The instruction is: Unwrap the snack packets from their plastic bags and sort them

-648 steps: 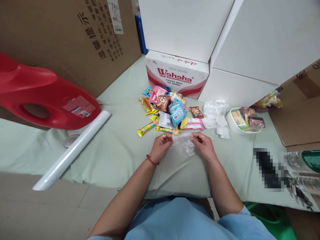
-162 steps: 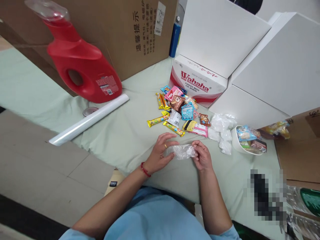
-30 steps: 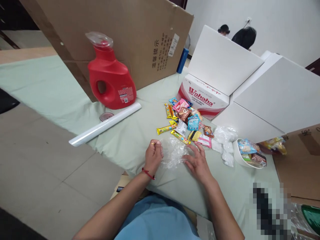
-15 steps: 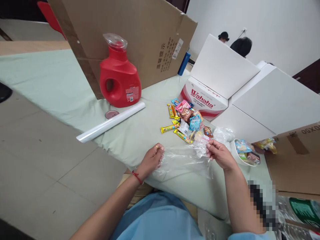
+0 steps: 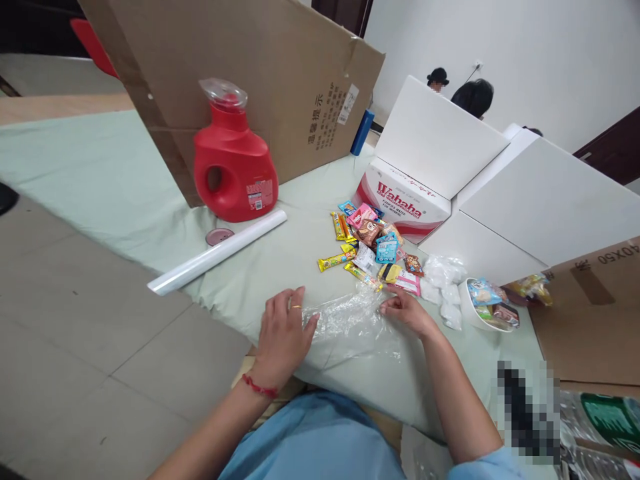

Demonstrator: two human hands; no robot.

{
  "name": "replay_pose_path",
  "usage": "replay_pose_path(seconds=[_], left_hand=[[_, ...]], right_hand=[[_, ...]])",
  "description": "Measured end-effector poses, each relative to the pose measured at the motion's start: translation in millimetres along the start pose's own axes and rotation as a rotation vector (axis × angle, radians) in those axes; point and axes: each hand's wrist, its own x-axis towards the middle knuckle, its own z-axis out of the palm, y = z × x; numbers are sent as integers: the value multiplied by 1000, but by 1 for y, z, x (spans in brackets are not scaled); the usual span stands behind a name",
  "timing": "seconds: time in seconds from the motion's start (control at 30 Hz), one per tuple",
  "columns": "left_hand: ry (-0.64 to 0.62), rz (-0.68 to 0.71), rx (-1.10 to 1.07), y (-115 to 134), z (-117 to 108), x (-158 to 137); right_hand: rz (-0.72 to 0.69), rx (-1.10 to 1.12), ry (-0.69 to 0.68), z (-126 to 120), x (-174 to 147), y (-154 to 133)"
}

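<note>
Looking at crinkly, see-through plastic [image 5: 350, 325] | my left hand [image 5: 281, 333] — fingers spread wide | right hand [image 5: 407, 312] — bunched narrow, grip unclear tbh

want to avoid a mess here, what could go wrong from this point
The thin clear plastic lies crumpled between the left hand and the right hand, so it might tear if tugged. Its far edge appears to reach the nearest yellow snack stick, so a pull could perhaps shift that too. The white roll seems to overhang the edge of the table, so a bump might send it off.
</note>
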Motion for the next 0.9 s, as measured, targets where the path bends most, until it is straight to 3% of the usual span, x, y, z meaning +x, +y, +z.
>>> replay_pose_path(seconds=[0.07,0.17,0.33,0.43,0.6,0.67,0.8,0.9], left_hand=[[-29,178,115,9,-1,4],[-169,368,97,23,12,14],[-413,440,-3,33,48,37],[-426,333,-23,27,53,48],[-293,-95,-91,10,40,59],[-264,-206,-104,5,35,64],[-202,-272,-72,-2,38,75],[21,-158,-9,-2,42,74]], right_hand=[[1,5,21,3,3,9],[-2,-24,98,9,9,19],[-41,-6,120,20,15,24],[-69,46,138,20,10,25],[-59,110,220,9,-13,30],[-46,122,243,6,-22,34],[-18,98,255,7,-35,40],[-29,57,271,10,-39,40]])
